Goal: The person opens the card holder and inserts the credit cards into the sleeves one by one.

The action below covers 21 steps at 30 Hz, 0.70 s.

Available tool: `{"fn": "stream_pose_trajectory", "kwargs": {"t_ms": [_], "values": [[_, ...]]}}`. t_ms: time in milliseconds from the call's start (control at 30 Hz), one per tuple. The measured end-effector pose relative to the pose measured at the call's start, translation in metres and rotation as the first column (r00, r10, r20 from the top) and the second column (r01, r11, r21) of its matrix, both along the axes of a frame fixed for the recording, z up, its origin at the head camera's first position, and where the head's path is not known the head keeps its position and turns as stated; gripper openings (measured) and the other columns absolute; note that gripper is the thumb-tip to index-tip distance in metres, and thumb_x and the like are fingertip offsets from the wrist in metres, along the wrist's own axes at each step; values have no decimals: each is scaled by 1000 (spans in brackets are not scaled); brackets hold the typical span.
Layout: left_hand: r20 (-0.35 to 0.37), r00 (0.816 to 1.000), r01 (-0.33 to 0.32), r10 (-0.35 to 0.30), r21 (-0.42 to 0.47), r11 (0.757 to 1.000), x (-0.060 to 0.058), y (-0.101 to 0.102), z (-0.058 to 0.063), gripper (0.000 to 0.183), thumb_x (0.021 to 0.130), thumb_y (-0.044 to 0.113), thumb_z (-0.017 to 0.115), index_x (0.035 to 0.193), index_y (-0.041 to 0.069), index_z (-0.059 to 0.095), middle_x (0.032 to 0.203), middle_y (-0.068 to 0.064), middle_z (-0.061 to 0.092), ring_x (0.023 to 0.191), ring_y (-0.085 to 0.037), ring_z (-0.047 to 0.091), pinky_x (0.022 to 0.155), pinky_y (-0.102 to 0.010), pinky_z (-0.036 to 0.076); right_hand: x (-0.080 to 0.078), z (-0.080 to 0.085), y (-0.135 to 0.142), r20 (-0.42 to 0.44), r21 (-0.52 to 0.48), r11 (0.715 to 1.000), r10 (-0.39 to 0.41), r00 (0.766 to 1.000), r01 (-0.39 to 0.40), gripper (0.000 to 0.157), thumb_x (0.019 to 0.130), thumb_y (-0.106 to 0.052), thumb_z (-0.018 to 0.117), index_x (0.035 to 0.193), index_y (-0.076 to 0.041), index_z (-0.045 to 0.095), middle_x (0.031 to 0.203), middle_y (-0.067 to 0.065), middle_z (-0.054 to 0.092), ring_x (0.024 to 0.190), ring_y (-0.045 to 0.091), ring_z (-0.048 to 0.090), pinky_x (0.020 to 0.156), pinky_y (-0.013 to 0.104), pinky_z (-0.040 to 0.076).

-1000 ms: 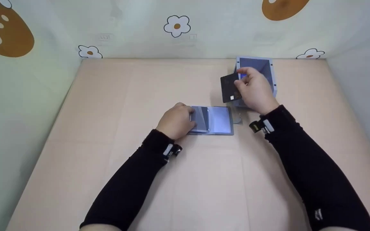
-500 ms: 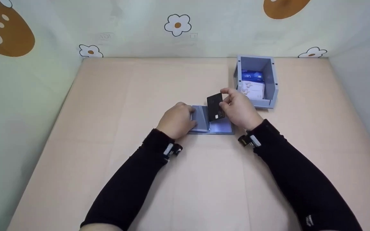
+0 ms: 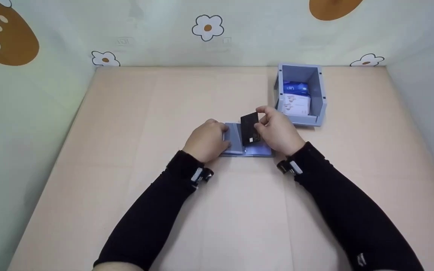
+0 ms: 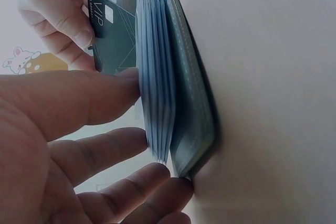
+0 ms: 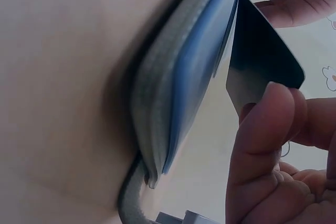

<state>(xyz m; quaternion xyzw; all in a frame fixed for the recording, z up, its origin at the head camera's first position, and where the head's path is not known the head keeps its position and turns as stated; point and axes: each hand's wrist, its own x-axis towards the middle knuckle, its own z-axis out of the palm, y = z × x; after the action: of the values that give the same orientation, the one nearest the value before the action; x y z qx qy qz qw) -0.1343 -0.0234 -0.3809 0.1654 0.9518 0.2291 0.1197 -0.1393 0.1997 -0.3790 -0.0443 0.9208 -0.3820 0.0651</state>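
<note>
A card holder (image 3: 234, 138) lies spread open on the table, its clear plastic sleeves (image 4: 155, 72) fanned in a thick stack. My left hand (image 3: 206, 141) grips its left side, thumb on the sleeves and the other fingers along the edge. Between thumb and fingers, my right hand (image 3: 278, 131) pinches a black card (image 3: 249, 128) by its right edge. The card stands tilted over the middle of the holder, its lower end right at the sleeves. "VIP" and a pale chip square show on the card (image 4: 113, 40) in the left wrist view.
Behind the right hand stands a grey bin (image 3: 307, 120) with a blue packet (image 3: 296, 88) and a white packet (image 3: 296, 104) inside. A strap (image 5: 128, 198) sticks out from the holder's right edge. Patterned walls (image 3: 164, 41) enclose the table's back and sides.
My right hand has carried the black card from in front of the bin leftward and down to the holder, then slightly further left. The left hand has stayed in place.
</note>
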Motion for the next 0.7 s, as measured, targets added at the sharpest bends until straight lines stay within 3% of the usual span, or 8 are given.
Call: {"fn": "stream_pose_trajectory", "kwargs": {"t_ms": [233,467,700], "values": [[-14,1000,4,-5,-1,1000,0,0,0,45,94,25,76,135,7,71,127,-13,68,107,-23,66,100,-40,55,1,-1,-1,0,13,1000,7,1000,-7,51,99,-8,66,147,1,53,93,8,73,74,18,62,75,32,49],[-16,1000,2,-2,4,1000,-1,0,-1,41,94,25,76,131,8,73,125,-12,69,103,-22,66,98,-40,56,2,1,-3,57,16,999,34,998,-35,52,100,-8,67,148,3,52,89,7,72,65,12,62,69,30,52],[-10,1000,3,-3,-4,1000,-1,0,-1,42,94,25,75,133,9,72,125,-12,68,103,-22,65,98,-39,55,3,3,-4,92,64,995,67,994,-73,55,100,-9,67,150,6,51,90,8,72,71,14,63,69,30,51]]}}
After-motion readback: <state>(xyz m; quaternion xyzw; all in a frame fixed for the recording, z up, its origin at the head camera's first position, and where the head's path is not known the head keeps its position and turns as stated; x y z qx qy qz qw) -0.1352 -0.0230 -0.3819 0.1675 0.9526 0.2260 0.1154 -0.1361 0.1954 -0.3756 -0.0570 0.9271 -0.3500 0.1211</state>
